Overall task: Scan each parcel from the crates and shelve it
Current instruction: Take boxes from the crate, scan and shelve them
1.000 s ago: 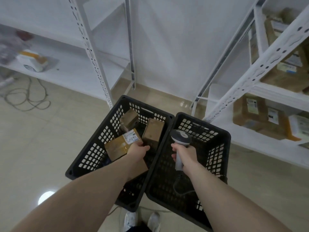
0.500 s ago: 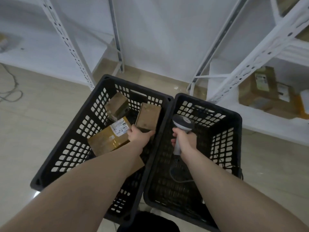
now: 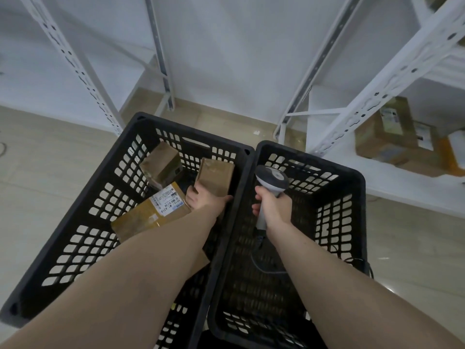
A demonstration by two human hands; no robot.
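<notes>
Parcel [image 3: 214,176] gripped by left hand [image 3: 205,200], scanner [image 3: 270,187] in right hand [image 3: 274,207]

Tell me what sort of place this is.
Probably a parcel storeroom: white slotted metal shelving holding labelled cardboard boxes, black crates of parcels, and a handheld scanner.

White slotted-steel shelving racks [image 3: 392,79] flank a plain white wall [image 3: 239,46] above a pale beige tiled floor [image 3: 37,172].
</notes>
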